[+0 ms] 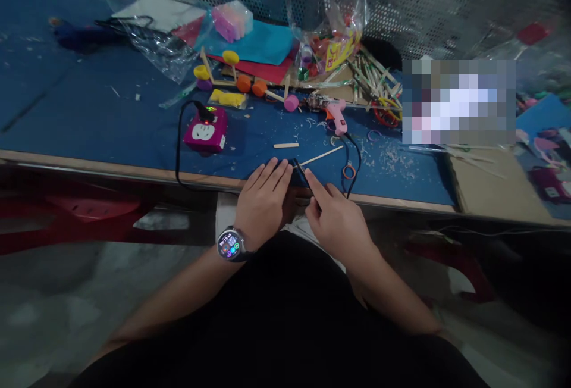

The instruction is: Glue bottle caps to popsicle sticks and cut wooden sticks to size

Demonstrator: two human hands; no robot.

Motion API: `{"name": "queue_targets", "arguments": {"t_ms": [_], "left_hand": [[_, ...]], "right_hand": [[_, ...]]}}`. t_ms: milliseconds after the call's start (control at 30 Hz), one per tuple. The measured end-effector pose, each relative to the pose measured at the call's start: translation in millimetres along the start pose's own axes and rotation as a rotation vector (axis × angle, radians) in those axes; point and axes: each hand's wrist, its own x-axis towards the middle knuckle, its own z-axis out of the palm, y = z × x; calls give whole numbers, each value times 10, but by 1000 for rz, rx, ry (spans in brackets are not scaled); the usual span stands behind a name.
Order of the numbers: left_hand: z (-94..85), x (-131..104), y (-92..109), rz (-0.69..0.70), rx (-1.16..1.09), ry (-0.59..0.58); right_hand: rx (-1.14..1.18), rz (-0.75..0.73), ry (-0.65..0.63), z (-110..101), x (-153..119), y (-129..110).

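Craft workshop: glue gun [336,115], wooden sticks [375,78]

Your left hand [263,197] lies palm down, fingers straight and together, pointing forward. Your right hand [332,215] sits just beside it, index finger extended, other fingers curled. Both forearms converge from your lap; watch on your left wrist.

- Single view, worn on head, looking forward and down.
- Close over both hands: left hand [262,200] and right hand [335,220] at near edge of blue table [111,120], just below centre.
- Own arms and dark lap filling lower frame.
- Facing across table toward mesh wall [423,1] at top.
- Floor visible lower left.
- Edges bowed, wide lens.
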Motion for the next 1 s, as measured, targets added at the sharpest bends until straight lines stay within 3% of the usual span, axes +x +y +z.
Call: {"name": "queue_targets", "arguments": {"t_ms": [500,1000], "left_hand": [[19,5,11,-21,-13,4],[14,5,2,-20,-25,4]], "right_hand": [[-2,3,-67,-37,-38,-44],[3,7,-57,-41,29,-69]]}}
